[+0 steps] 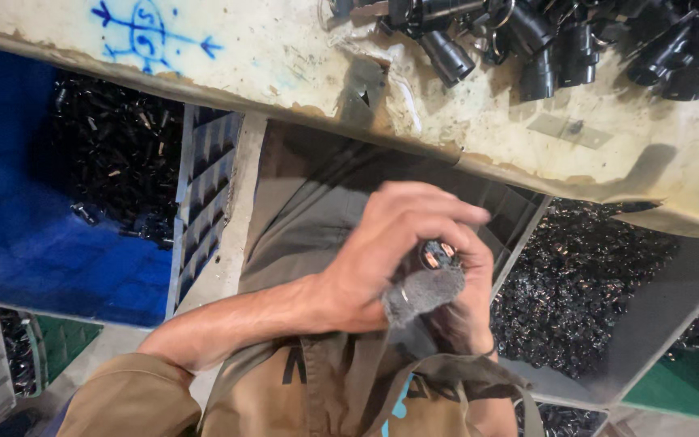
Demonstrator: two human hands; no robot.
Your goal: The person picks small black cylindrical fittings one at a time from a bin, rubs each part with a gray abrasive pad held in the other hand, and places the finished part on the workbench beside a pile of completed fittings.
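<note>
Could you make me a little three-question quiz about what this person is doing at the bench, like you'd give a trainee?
1. True or false: both hands are closed together around one small dark part.
2. What lies in a heap on the worn bench top? A) black cylindrical parts B) red bricks C) glass jars
3. Fill in: the left hand has a grey wrap on one of its ____.

Key
1. True: the left hand and the right hand cup it in front of the person's tan apron.
2. A, the black cylindrical parts.
3. fingers
</note>
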